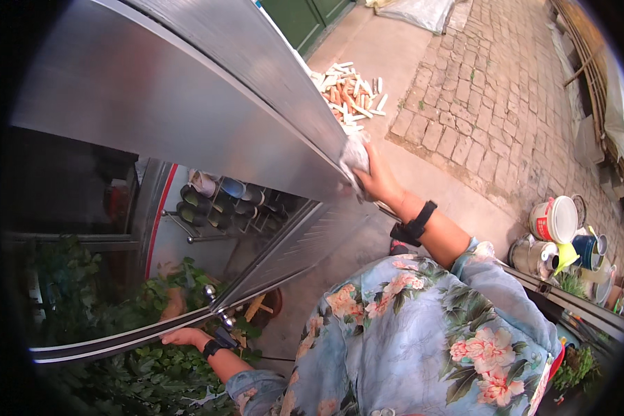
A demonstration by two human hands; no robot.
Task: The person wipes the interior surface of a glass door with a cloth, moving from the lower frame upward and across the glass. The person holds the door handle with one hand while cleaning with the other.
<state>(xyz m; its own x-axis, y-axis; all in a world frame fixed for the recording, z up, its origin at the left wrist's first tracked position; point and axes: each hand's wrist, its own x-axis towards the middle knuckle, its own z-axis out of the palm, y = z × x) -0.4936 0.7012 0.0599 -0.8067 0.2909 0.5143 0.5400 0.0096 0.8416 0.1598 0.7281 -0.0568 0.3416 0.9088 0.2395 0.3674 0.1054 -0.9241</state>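
My right hand (377,174) grips a whitish cloth (354,158) and presses it against the edge of a metal door frame (312,109), beside a broad brushed-metal panel (151,99). Lower left, my left hand (184,337) touches the edge of a door leaf (130,331) with dark glass. Its fingers are partly hidden by that edge, and whether they curl around it is unclear. A round metal door knob (226,317) sits just right of my left hand. The glass reflects an arm and green leaves; shoes on a metal rack (203,239) show there too.
Pale and reddish pieces (351,93) lie heaped on the concrete beyond the frame. Buckets and pots (556,221) stand at the right beside brick paving (463,99). Leafy plants (156,379) grow under my left arm, near a wooden stool (265,307). A metal rail (567,299) runs behind my right side.
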